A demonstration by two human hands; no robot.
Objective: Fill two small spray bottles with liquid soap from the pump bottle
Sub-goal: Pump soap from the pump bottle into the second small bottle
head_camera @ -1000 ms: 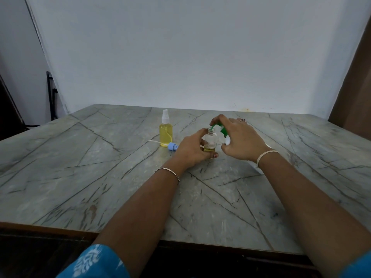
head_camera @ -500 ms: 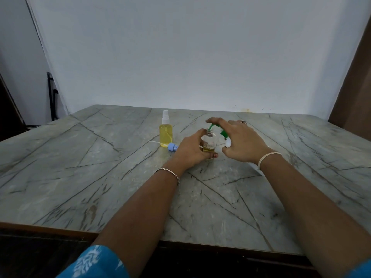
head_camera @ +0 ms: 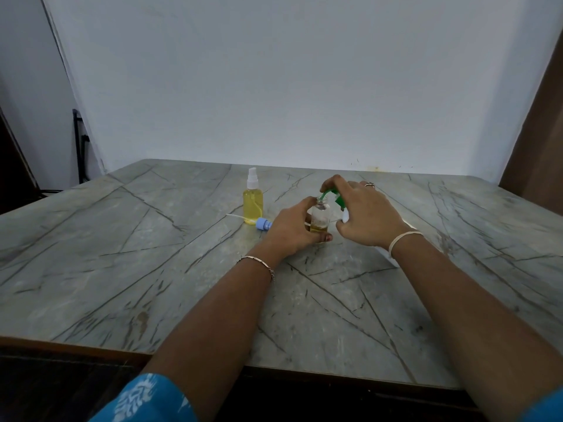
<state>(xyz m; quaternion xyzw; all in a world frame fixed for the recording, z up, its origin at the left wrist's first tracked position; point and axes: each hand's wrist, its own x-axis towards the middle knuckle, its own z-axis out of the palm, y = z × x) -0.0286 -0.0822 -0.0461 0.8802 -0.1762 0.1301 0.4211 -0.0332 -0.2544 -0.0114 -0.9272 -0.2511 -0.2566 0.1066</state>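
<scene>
Mid-frame on the marble table (head_camera: 152, 284), the left hand (head_camera: 292, 229) grips the open small bottle (head_camera: 320, 217). The right hand (head_camera: 365, 217) curls over the pump bottle (head_camera: 339, 201), mostly hiding it. Farther left, a blue spray cap (head_camera: 263, 223) lies beside the filled spray bottle (head_camera: 253, 205).

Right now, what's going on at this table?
A person is filling a small bottle with soap. The left hand holds it upright and uncapped on the table; it has only a little yellow liquid at the bottom. The right hand grips the pump bottle, a finger on top, green spout at the small bottle's mouth. A full spray bottle stands to the left, capped, with a loose blue sprayer lying beside it.
</scene>
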